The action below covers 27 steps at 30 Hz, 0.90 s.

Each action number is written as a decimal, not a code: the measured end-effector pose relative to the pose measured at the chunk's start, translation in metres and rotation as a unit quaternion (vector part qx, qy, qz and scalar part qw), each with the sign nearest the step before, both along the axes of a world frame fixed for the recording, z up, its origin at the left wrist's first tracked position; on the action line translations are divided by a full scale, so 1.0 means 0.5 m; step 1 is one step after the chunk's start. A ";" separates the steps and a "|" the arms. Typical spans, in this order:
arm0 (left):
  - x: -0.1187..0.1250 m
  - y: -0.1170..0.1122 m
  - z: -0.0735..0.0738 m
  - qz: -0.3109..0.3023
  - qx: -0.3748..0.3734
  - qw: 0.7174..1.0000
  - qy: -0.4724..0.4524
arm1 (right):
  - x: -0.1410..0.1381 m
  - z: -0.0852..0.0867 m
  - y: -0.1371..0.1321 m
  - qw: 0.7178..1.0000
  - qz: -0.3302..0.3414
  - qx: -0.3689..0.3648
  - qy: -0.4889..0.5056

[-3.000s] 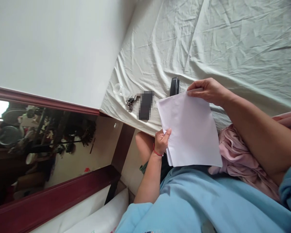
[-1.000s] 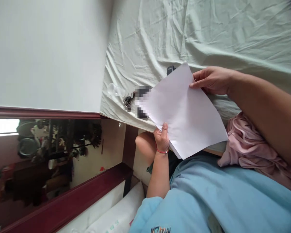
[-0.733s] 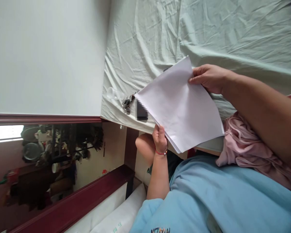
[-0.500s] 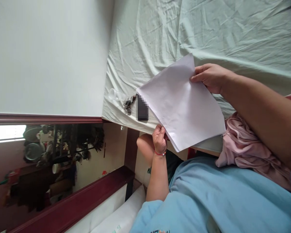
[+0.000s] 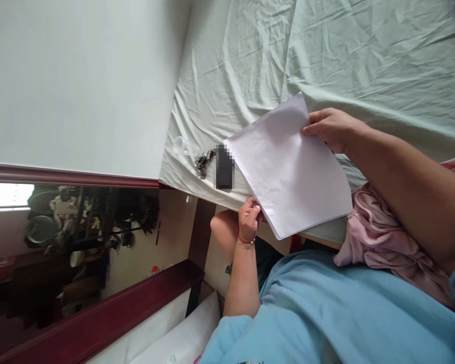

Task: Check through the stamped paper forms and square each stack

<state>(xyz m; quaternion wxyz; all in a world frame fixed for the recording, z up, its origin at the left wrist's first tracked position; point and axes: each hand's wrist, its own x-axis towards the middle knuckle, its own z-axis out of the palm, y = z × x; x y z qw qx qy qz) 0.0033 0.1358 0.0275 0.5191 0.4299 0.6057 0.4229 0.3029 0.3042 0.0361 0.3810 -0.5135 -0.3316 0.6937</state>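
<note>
A thin stack of white paper sheets (image 5: 288, 172) is held tilted between my two hands, above the front edge of the cloth-covered surface. My left hand (image 5: 249, 218), with a red bracelet on the wrist, pinches the lower left edge of the stack, thumb on top. My right hand (image 5: 332, 129) grips the upper right edge, its thumb on the top sheet and the fingers partly hidden. The visible face of the top sheet looks blank. Left of the paper lies a dark, blurred-out rectangular object (image 5: 224, 169), close to the stack's left corner.
A bunch of keys (image 5: 202, 164) and a clear plastic cup (image 5: 180, 145) lie near the wall on the pale green cloth (image 5: 250, 65). Bunched pink fabric (image 5: 379, 227) sits at the right. A dark red-framed opening (image 5: 144, 293) shows cluttered items at lower left.
The sheets at the stack's lower corner look more evenly lined up. Both hands keep their hold on the paper. The whole view has shifted slightly.
</note>
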 end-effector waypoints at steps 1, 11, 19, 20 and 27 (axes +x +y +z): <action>-0.003 -0.001 -0.003 -0.004 0.004 1.000 0.003 | -0.001 0.003 -0.001 1.000 -0.006 -0.009 -0.003; -0.010 -0.007 -0.021 -0.010 0.026 0.999 0.031 | 0.006 -0.006 0.004 1.000 0.004 -0.009 0.027; 0.009 -0.003 -0.036 0.077 0.188 0.969 0.141 | 0.003 -0.005 0.001 1.000 0.003 -0.001 0.022; 0.011 -0.005 -0.038 0.079 0.198 0.963 0.163 | 0.002 -0.006 0.001 1.000 0.003 0.002 0.021; 0.029 -0.026 -0.029 0.130 0.263 0.866 0.405 | -0.002 -0.004 0.001 1.000 0.006 0.011 0.009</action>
